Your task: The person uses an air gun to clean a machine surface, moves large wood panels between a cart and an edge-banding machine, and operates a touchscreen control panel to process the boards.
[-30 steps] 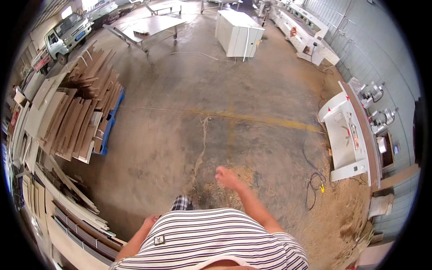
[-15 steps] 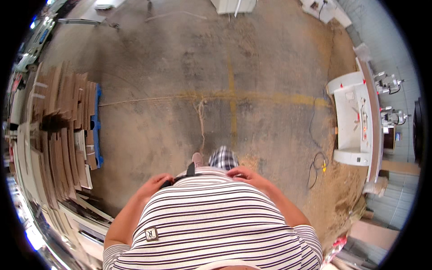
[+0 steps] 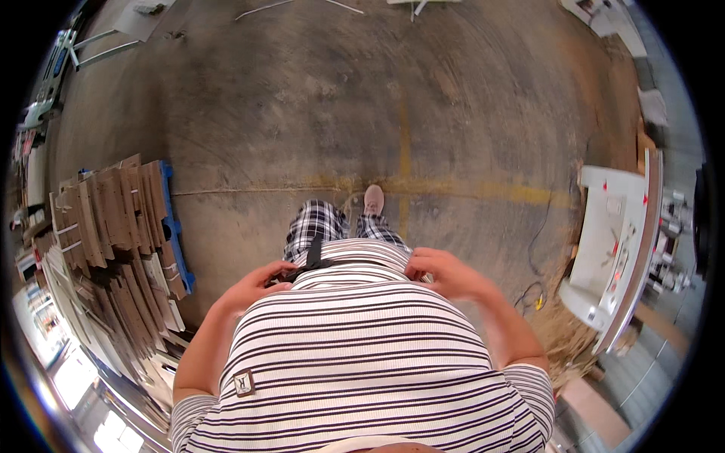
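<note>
Just below the middle of the frame, your left hand curls beside the black strap, which lies across your striped shirt; your right hand bends against the shirt, right of centre. I cannot tell whether either grip is clamped or merely resting.

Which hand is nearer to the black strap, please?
Left. The left hand is at the left end of the black strap; the right hand is farther, to its right, at the striped shirt.
</note>
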A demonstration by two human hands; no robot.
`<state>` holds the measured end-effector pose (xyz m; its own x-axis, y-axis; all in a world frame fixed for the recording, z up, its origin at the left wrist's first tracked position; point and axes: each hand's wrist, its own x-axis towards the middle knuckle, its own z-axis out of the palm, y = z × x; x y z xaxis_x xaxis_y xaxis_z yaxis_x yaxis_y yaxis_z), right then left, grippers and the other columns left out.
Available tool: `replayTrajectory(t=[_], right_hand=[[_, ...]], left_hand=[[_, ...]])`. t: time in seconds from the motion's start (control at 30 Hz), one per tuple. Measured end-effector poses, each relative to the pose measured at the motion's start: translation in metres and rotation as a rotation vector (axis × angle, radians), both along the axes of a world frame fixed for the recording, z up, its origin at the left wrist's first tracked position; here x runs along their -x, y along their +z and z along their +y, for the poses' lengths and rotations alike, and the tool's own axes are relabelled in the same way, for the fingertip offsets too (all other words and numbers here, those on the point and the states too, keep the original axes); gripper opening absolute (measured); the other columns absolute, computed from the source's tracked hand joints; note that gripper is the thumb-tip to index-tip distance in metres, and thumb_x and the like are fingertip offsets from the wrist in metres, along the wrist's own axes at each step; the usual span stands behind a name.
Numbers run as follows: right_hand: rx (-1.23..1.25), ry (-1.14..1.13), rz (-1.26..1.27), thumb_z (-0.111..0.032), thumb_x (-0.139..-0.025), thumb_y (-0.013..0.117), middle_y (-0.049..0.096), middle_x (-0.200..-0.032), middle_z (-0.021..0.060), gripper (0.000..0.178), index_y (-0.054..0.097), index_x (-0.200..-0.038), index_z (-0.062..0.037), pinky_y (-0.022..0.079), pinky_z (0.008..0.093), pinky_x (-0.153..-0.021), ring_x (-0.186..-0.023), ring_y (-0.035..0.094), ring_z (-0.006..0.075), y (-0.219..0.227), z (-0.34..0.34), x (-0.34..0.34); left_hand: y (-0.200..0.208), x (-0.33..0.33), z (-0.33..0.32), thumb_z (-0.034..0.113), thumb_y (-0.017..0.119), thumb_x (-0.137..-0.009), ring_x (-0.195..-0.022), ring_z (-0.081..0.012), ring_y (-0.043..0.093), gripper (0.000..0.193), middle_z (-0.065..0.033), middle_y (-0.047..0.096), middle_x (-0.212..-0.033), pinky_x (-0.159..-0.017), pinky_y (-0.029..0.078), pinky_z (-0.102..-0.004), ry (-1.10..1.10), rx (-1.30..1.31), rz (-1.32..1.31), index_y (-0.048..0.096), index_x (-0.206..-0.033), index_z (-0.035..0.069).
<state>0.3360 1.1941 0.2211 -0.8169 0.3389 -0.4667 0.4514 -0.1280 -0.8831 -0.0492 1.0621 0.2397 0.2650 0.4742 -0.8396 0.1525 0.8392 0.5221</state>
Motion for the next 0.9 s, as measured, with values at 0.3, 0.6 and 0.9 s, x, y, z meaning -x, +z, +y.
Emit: replayTrajectory(t=[0.3,0.6,0.9], right_hand=[[-0.424,0.199,0.024,-0.011,-0.086,0.062,0.056,-0.098,0.0133,0.019,0.055,-0.103,-0.0071,0.05,0.0448,-0.074,-0.088,0.06,0.0361,0.013,0.278,0.124],[-0.553,-0.029,0.046,-0.011,-0.088,0.059,0.062,-0.093,0.0121,0.015,0.056,-0.103,-0.0071,0.053,0.0432,-0.073,-0.089,0.064,0.0336,0.018,0.515,0.234],[-0.91,-0.041,0.238,-0.021,-0.083,0.063,0.06,-0.075,0.0074,0.017,0.059,-0.091,-0.0067,0.055,0.0363,-0.06,-0.069,0.065,0.0269,0.014,0.802,0.348]], left_hand=[[0.003,0.078,0.216,0.015,0.061,-0.09,-0.114,-0.0244,0.055,0.058,-0.0118,0.056,-0.126,-0.101,0.044,-0.0364,-0.025,-0.224,0.192,0.046,-0.145,0.016],[0.05,0.183,0.554,0.026,0.058,-0.091,-0.11,-0.0348,0.061,0.049,-0.0145,0.062,-0.117,-0.09,0.051,-0.0408,-0.62,-0.601,0.448,0.05,-0.138,0.015],[0.049,0.289,0.82,0.023,0.061,-0.09,-0.098,-0.0316,0.064,0.042,-0.0131,0.063,-0.109,-0.084,0.052,-0.0382,-0.509,-0.74,0.559,0.057,-0.13,0.013]])
